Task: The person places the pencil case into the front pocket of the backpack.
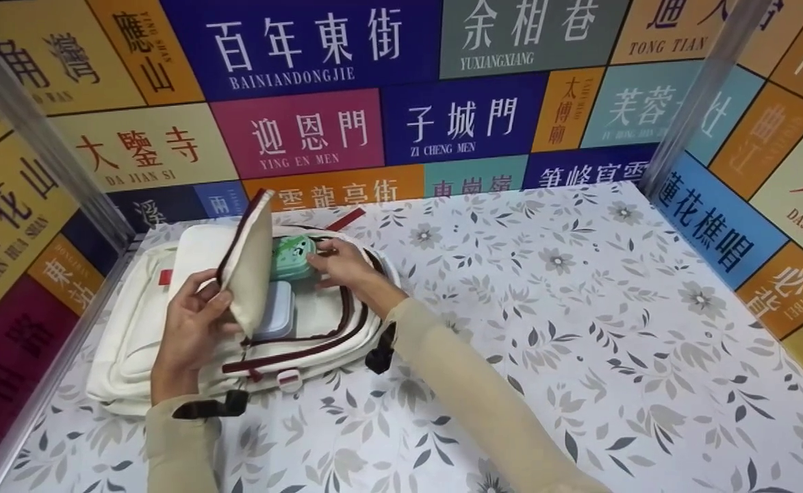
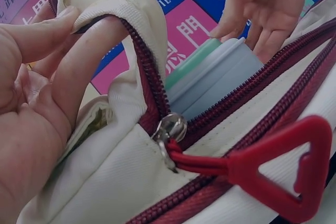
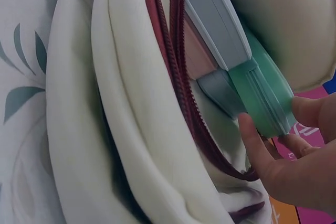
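Observation:
A cream backpack [image 1: 142, 342] with dark red zippers lies on the table, its front pocket unzipped. My left hand [image 1: 194, 322] grips the pocket's flap [image 1: 254, 253] and holds it raised; in the left wrist view the fingers curl round the flap's zippered edge [image 2: 137, 45]. A small green zippered case [image 1: 291, 257] with a cartoon print sits in the pocket. My right hand [image 1: 343, 263] pinches its near end between thumb and fingers, also seen in the right wrist view. Beside the green case is a pale blue-grey case [image 1: 278, 311]. A pinkish case [image 3: 197, 51] shows partly below them.
A red triangular zipper pull [image 2: 283, 169] hangs at the pocket's corner. The table [image 1: 545, 329] has a floral cover. Behind it stands a wall of coloured signs [image 1: 298, 130], with clear posts [image 1: 692, 103] at the corners.

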Available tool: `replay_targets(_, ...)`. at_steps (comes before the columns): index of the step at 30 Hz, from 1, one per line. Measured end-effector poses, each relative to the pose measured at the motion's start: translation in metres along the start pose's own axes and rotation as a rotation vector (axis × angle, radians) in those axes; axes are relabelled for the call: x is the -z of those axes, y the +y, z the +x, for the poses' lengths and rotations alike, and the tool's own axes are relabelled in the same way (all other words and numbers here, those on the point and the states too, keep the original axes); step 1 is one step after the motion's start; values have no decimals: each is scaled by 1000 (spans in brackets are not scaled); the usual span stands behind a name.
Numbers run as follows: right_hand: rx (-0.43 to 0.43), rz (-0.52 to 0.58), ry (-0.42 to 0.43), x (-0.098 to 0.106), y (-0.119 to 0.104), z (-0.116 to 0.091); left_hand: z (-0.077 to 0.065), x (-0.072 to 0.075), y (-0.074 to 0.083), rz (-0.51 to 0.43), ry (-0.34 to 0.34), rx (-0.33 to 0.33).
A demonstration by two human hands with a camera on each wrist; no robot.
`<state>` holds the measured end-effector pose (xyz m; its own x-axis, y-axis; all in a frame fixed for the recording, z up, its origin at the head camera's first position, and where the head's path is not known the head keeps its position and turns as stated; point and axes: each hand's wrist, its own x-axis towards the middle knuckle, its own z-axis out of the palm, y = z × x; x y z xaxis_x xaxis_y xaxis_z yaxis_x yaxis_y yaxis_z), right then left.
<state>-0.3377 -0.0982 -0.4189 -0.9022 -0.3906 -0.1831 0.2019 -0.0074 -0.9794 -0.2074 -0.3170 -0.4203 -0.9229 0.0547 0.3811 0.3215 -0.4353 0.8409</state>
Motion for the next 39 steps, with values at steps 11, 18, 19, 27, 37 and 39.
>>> replay_targets(11, -15, 5, 27, -11, 6, -2, 2, -1, -4, -22, -60, -18)
replay_targets(18, -38, 24, 49, -17, 8, -3, 4, 0, -5, -47, -88, -35)
replay_targets(19, -41, 14, 50, -18, 7, -3, 4, 1, -5, -50, -90, -38)
replay_targets(27, -74, -10, -16, -18, 7, -5, 3, 1, -5, -54, -86, -43)
replay_targets(37, -106, 19, -130, -7, 6, -6, -1, -4, 3, 89, -43, 4)
replay_targets(39, -101, 16, -127, -2, 4, -8, -2, -9, 6, 175, 3, 38)
